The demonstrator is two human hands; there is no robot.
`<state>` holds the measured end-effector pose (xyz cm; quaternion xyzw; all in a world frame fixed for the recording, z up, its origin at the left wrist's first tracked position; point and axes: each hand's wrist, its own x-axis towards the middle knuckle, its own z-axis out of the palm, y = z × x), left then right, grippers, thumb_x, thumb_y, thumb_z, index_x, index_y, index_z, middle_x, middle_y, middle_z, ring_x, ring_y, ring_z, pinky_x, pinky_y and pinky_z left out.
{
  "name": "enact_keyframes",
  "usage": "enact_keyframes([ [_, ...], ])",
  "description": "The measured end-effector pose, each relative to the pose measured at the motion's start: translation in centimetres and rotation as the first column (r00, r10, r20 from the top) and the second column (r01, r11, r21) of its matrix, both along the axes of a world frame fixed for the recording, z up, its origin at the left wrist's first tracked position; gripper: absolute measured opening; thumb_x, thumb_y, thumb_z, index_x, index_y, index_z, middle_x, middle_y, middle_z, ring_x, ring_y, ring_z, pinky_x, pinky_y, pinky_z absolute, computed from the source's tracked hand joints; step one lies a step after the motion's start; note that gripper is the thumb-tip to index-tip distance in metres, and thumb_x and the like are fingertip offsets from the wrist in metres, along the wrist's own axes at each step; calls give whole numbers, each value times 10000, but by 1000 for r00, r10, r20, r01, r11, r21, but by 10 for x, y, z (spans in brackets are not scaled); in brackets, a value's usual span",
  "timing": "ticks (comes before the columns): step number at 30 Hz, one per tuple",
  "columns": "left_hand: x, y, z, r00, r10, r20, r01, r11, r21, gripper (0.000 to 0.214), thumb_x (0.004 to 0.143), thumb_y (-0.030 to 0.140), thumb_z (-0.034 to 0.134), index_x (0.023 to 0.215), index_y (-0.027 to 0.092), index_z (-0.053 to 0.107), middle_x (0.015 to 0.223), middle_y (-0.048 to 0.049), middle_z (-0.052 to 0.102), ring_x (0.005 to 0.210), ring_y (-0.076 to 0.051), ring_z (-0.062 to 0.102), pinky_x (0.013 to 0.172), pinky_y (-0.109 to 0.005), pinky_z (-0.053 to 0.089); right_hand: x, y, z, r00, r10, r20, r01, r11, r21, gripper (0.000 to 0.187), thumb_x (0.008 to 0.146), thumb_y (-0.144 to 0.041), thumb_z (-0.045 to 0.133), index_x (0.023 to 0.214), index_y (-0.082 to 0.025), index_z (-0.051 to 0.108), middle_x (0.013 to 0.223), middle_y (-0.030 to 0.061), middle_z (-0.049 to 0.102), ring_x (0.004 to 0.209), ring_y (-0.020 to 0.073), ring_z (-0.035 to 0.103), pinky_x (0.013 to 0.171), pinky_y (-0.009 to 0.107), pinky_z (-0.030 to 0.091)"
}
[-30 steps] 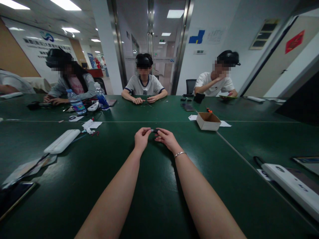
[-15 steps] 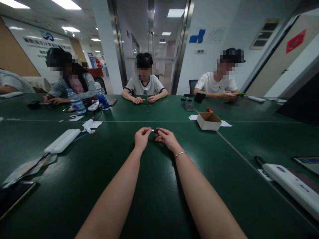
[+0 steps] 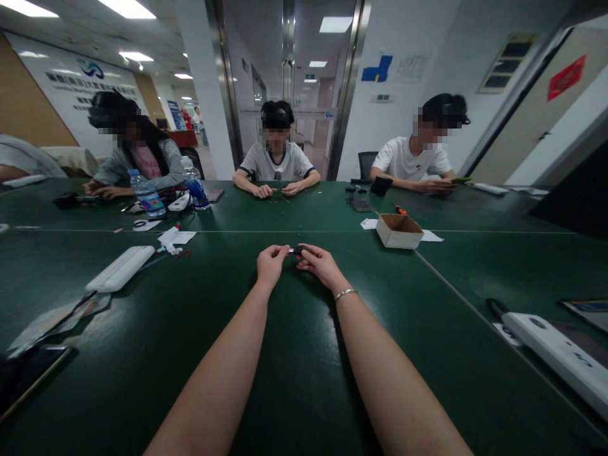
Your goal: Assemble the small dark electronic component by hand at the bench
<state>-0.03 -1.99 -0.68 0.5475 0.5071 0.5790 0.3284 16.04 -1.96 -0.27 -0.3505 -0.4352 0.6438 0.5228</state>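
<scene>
Between my hands, above the green table (image 3: pixel 294 354), is a small black stick with a silvery end (image 3: pixel 295 251); it looks like a USB stick, but it is too small to be sure. My left hand (image 3: pixel 271 265) pinches the silvery left end between thumb and fingertips. The black right end sits in the grip of my right hand (image 3: pixel 321 265), whose thumb and index finger press on it while the other fingers curl below. My fingers cover part of both ends. A silver bracelet (image 3: pixel 345 294) circles my right wrist.
An open cardboard box (image 3: pixel 399 232) stands ahead to the right. To the left lie a white power strip (image 3: pixel 121 269), a phone (image 3: pixel 35 377) and paper scraps (image 3: pixel 175 238). Another white strip (image 3: pixel 560 354) lies at right. Bottles (image 3: pixel 147 195) and several people are across the table.
My hands and the black stick have barely moved; the grip looks the same. The whole view has shifted very slightly.
</scene>
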Motion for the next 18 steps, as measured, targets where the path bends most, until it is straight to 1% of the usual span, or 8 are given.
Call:
enact_keyframes([
  [4, -2, -2, 3, 997, 17, -76, -20, 999, -39, 329, 799, 473, 604, 680, 172, 660, 689, -24, 649, 666, -156, 572, 660, -264, 411, 0, 0, 1, 1000, 12, 4, -12, 1000, 3, 270, 801, -134, 689, 1070, -139, 667, 798, 60, 696, 587, 109, 651, 642, 245, 598],
  [8, -3, -4, 5, 991, 19, -132, -30, 996, -80, 416, 797, 548, 574, 622, 173, 612, 617, -11, 600, 575, -136, 508, 573, -255, 349, 1, 1, -1, 999, 30, 15, -30, 1000, 7, 289, 806, -126, 679, 1094, -141, 661, 803, 57, 698, 594, 106, 653, 642, 235, 594],
  [13, -3, -2, 3, 983, 28, -179, -48, 993, -111, 530, 787, 651, 508, 574, 169, 564, 549, 0, 546, 533, -131, 475, 545, -258, 312, 2, 4, -5, 999, 40, 16, -40, 999, 13, 307, 782, -137, 712, 1087, -141, 670, 814, 53, 697, 589, 101, 646, 642, 235, 593],
  [18, -3, -1, 1, 972, -5, -236, -32, 988, -154, 541, 822, 641, 435, 617, 167, 597, 564, -4, 560, 534, -134, 486, 546, -261, 315, 2, 4, -6, 998, 53, 20, -53, 998, 20, 283, 778, -145, 719, 1059, -145, 685, 816, 53, 698, 603, 105, 647, 661, 241, 594],
])
